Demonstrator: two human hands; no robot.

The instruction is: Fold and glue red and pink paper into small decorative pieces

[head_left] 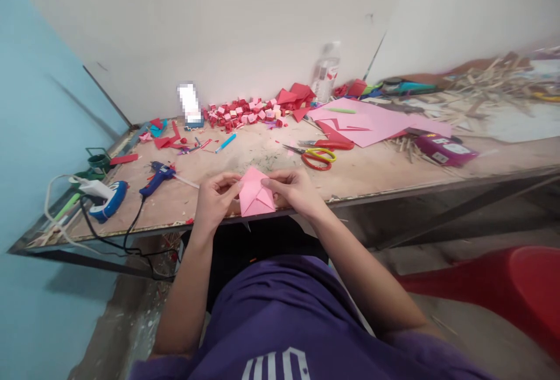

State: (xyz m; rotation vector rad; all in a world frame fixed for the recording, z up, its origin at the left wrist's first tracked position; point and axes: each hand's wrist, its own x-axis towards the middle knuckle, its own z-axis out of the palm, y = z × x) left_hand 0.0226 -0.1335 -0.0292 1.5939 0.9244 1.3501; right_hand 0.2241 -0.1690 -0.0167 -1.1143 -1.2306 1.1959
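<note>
A folded piece of pink paper (257,194) is held up at the table's front edge, its top coming to a point and creases crossing its lower half. My left hand (217,196) pinches its left side between thumb and fingers. On the opposite side my right hand (294,188) grips it the same way, thumb on the front face. Fingers behind the paper are partly hidden. Just beyond my right hand lie scissors (318,158) with yellow and red handles. A blue glue gun (157,178) rests left of my left hand.
Small red and pink folded paper cubes (240,114) are heaped by the wall. A clear bottle (326,73), pink sheets (367,123), a magenta box (445,149) and wooden sticks (490,88) spread rightward. A blue-and-white power socket (109,202) with cables sits left; a red stool (503,286) stands right.
</note>
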